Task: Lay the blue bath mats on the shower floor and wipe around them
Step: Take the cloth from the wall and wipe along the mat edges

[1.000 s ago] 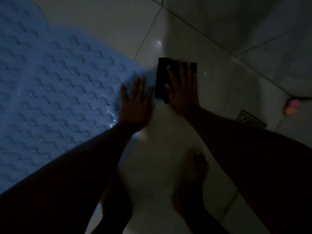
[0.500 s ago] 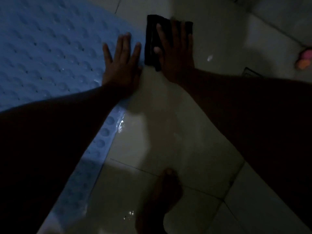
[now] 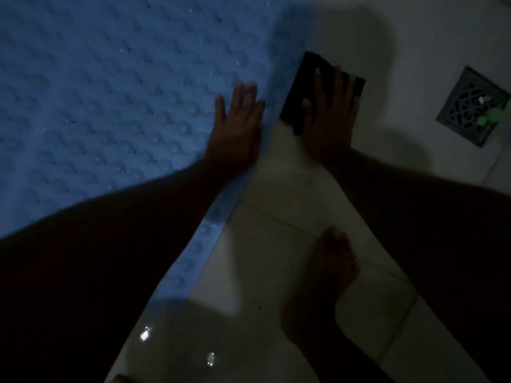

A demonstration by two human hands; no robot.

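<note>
Pinning the blue mat (image 3: pixel 110 92) with the spread left hand (image 3: pixel 237 128), the flat right hand (image 3: pixel 330 111) should press the dark cloth (image 3: pixel 304 76) along its edge.

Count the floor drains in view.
1: a square grated floor drain at the right edge, right of the right hand on the dark cloth. Arms may hide more.

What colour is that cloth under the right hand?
Black, or very dark; the cloth shows in the dim head view.

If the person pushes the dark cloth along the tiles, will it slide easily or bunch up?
The dark cloth lies folded flat under the spread right hand, so it probably stays flat. Glints on the tile floor suggest wetness, so it likely slides easily. Its edge meets the blue mat and may catch there.
</note>
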